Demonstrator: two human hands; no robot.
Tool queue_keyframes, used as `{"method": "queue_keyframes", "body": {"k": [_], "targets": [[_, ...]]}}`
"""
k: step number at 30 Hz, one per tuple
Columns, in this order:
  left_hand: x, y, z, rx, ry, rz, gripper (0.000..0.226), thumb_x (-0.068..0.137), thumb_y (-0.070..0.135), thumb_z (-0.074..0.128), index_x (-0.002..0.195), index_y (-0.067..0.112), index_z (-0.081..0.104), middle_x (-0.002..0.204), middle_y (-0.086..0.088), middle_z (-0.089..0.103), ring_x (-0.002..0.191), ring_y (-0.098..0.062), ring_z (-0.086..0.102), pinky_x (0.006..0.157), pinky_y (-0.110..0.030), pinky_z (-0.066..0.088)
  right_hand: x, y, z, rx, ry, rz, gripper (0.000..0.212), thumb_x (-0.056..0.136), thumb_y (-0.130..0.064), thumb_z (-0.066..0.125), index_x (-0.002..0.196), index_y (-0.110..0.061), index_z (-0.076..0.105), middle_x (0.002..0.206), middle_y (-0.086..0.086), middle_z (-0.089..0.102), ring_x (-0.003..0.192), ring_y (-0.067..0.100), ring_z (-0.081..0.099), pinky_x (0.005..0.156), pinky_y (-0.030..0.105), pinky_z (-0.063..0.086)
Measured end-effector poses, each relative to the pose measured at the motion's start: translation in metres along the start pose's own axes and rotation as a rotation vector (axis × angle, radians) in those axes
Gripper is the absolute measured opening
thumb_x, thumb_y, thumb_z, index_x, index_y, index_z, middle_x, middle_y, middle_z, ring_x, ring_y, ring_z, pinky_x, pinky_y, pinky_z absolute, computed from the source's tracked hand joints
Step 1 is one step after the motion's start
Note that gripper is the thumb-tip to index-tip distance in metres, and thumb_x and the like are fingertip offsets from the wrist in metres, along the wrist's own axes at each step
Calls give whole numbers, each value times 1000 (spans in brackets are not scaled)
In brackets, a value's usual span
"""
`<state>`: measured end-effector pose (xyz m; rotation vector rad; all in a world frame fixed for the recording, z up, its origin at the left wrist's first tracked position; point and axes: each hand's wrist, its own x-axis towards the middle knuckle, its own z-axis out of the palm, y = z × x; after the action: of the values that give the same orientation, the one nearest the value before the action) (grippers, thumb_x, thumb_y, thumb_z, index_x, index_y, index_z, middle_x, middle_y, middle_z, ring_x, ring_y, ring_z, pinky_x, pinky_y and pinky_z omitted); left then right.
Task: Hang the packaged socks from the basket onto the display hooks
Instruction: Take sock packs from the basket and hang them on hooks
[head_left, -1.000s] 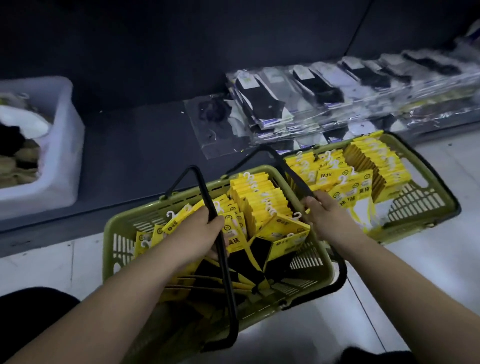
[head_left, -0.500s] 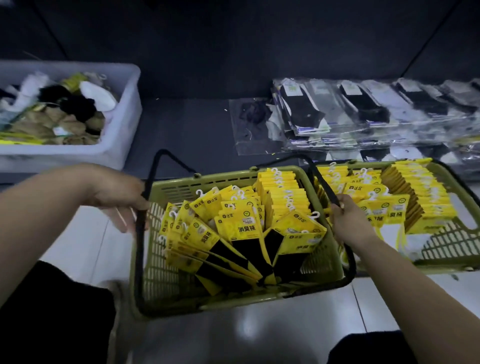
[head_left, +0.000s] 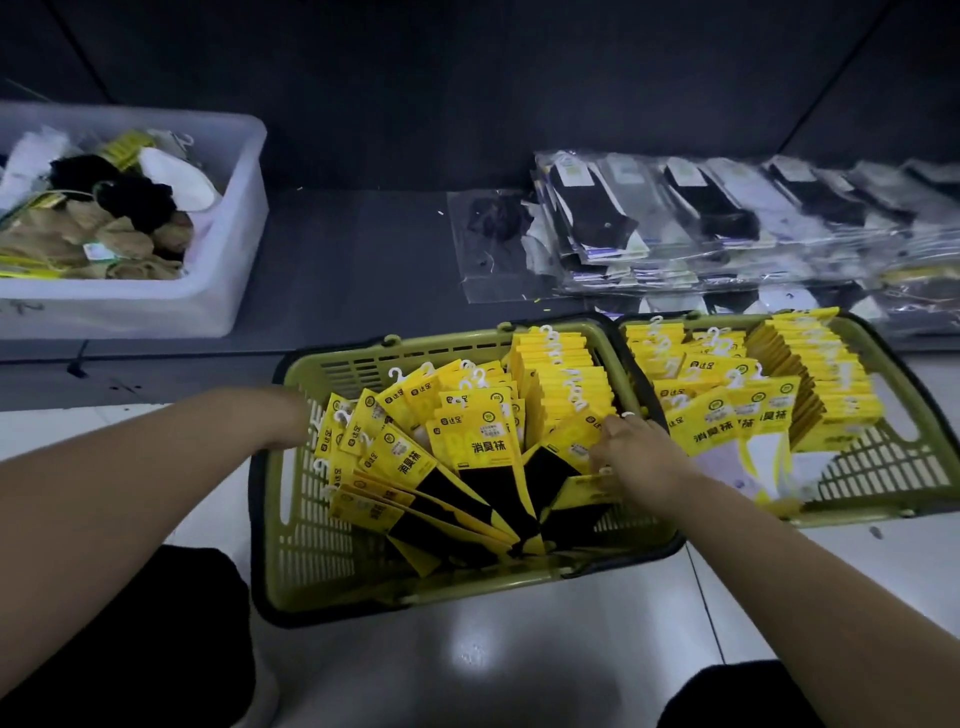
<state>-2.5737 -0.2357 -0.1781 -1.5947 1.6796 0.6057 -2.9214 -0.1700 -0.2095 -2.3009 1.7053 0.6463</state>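
Note:
A green basket (head_left: 291, 525) stands on the floor in front of me, full of yellow-carded sock packs (head_left: 483, 441) with black socks and white hooks. My right hand (head_left: 636, 460) is inside it at the right wall, fingers curled on a yellow pack (head_left: 584, 486) lying low against the stack. My left hand (head_left: 288, 415) is at the basket's left rim; its fingers are blurred and hidden by the wall. The basket's black handles lie down along its rim. No display hooks are in view.
A second green basket (head_left: 893, 457) with more yellow packs stands touching on the right. Behind it, clear-bagged socks (head_left: 727, 218) lie on a dark low shelf. A white bin (head_left: 228, 260) of loose socks sits at the left. My knees are at the bottom edge.
My right hand let go of the black handle and moved into the basket onto a pack. The handles dropped to the rim. My left hand moved to the basket's left wall.

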Motion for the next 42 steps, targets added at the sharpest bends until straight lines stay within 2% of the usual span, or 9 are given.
{"method": "queue_keyframes", "body": {"k": [2,6,9,11,14,18,22,33,42], "targets": [[3,19,-5,47,67,120,45,99,35,43,134,7,47,126,-11,56,102,-20,55,82,-27,46,-8,-2,-17,389,31,43,15,90,-30,64,100,-20,64,107,0,58,102,21,55,80,29,42],[-6,50,-6,-457,45,574,82,84,40,68,149,31,20,153,2,32,136,-19,37,108,-35,37,-22,-24,-79,981,353,36,15,79,-22,76,74,-21,62,76,-5,58,78,12,56,71,27,43],[-22,60,-10,-767,40,754,74,81,31,73,143,31,34,144,8,44,131,-9,41,105,-28,39,-16,-56,-115,1296,507,-71,16,78,-15,77,71,-24,65,66,-14,62,66,-3,57,64,14,47],[-23,57,-15,-1000,37,760,37,85,22,69,120,29,58,120,8,65,112,-10,60,87,-19,50,-4,-73,-124,1448,561,-72,12,82,-20,72,72,-25,68,67,-14,67,66,-3,60,61,12,49],[-15,44,-23,-1088,142,651,16,90,21,64,106,25,66,106,4,71,95,-11,65,73,-17,52,25,-83,-114,1647,668,196,30,95,-39,49,78,-23,69,76,-7,71,78,9,65,74,23,52],[12,22,-24,-1013,209,463,36,93,22,60,129,19,55,131,-3,58,120,-23,53,105,-39,40,66,-94,-52,1054,341,362,22,99,-24,46,111,-11,59,104,4,64,85,16,63,72,20,47],[28,7,-23,-1028,192,402,35,94,23,58,129,24,54,131,0,58,120,-21,52,103,-36,40,89,-119,8,617,44,245,57,92,-27,59,139,-12,32,140,10,43,125,31,45,98,41,44],[20,7,-25,-1064,322,372,23,98,22,50,119,18,58,116,-1,63,101,-16,57,78,-26,42,106,-154,32,625,129,267,46,95,-21,51,137,-13,34,131,12,51,119,32,47,90,39,45],[19,-9,-11,-946,343,293,31,99,19,46,130,15,52,127,-7,58,115,-25,54,95,-34,42,99,-169,69,503,-141,178,29,96,-26,52,119,-9,52,122,14,47,114,32,46,92,38,42]]}}
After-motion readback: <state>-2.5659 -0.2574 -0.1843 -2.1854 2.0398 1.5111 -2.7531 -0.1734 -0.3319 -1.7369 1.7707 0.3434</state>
